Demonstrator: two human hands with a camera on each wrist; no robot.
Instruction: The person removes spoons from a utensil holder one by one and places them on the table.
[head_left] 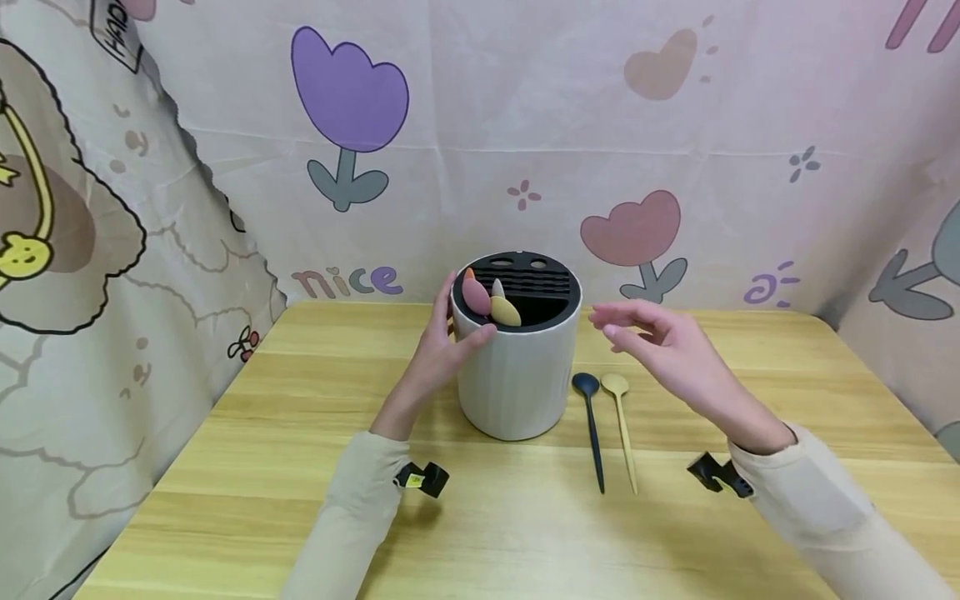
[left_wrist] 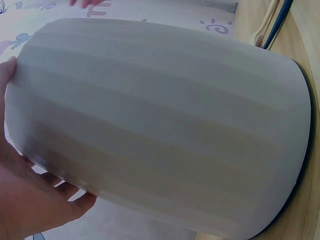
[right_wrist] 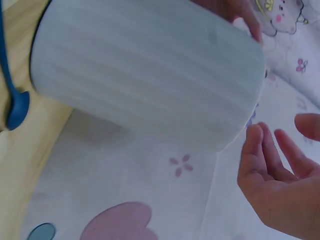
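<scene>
A white ribbed utensil holder (head_left: 513, 383) with a black slotted top (head_left: 540, 312) stands upright on the table. Pink (head_left: 477, 297) and yellow (head_left: 506, 312) spoon heads stick up at its left side, with an orange tip and a pale tip behind them. My left hand (head_left: 442, 346) grips the holder's upper left side, thumb at the front rim and fingers around the side. To the right of the holder and apart from it, my right hand (head_left: 671, 350) hovers with loosely bent fingers and holds nothing. Below it lie a dark blue spoon (head_left: 592, 433) and a cream spoon (head_left: 624, 429), side by side.
The wooden table (head_left: 247, 467) reaches back to a patterned cloth (head_left: 480, 125) hanging just behind the holder. More printed cloth (head_left: 82, 375) hangs along the left side, and another stretch on the right. A small black camera is strapped at each wrist.
</scene>
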